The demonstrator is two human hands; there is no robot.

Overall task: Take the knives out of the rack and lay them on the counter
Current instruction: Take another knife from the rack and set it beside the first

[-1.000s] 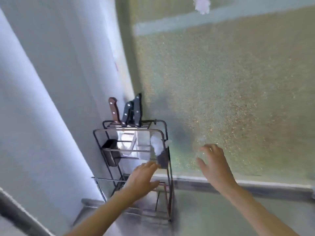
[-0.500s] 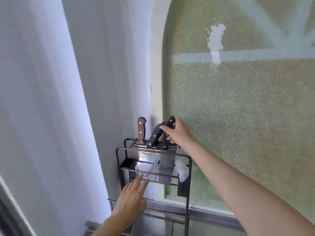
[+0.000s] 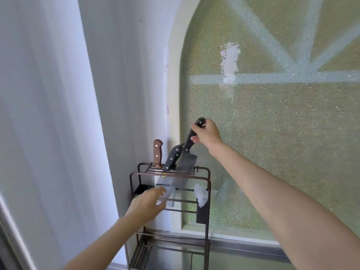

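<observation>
A dark wire rack point(image 3: 208, 189) stands in the corner against the window. My right hand point(image 3: 207, 133) grips the black handle of a cleaver point(image 3: 186, 162), whose wide blade is partly raised out of the top slots. A second black-handled knife point(image 3: 172, 158) and a brown-handled knife point(image 3: 157, 153) stand in the slots to its left. My left hand point(image 3: 146, 206) reaches to the rack's front rails with fingers spread, touching or just off them, holding nothing.
A frosted green window point(image 3: 272, 133) fills the right side, with a steel sill point(image 3: 243, 248) below. A white wall point(image 3: 58, 114) is close on the left. A white cloth point(image 3: 200, 195) hangs on the rack's right side above a black holder point(image 3: 201, 214).
My right hand has pulled the cleaver upward, so part of its blade shows above the rack. The left hand rose to the rack's front rails. The view moved closer.
</observation>
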